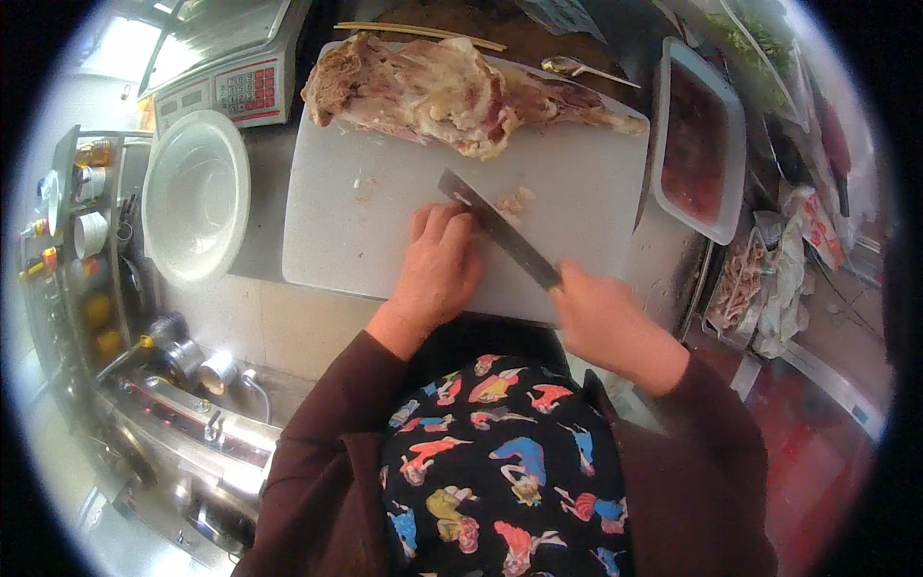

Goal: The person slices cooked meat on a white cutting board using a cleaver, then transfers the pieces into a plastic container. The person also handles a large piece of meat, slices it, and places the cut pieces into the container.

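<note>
My right hand [595, 303] grips the handle of a broad-bladed kitchen knife [505, 232], whose blade slants up and left over the white cutting board [346, 238]. Close against the blade's left side is my left hand [441, 256], its fingers curled down at the board; whatever lies under them is hidden. Small meat scraps [515, 203] lie just right of the blade, with a few tiny bits farther left. Across the board's far side rests a large piece of cooked meat on the bone [433, 94], its thin shank end pointing right.
Left of the board stand a white bowl [198, 198] and a digital scale [249, 94]. Chopsticks [418, 32] and a metal spoon [588, 70] lie beyond the meat. To the right are a white-rimmed tray of reddish contents [660, 122] and a container of shredded meat [739, 288].
</note>
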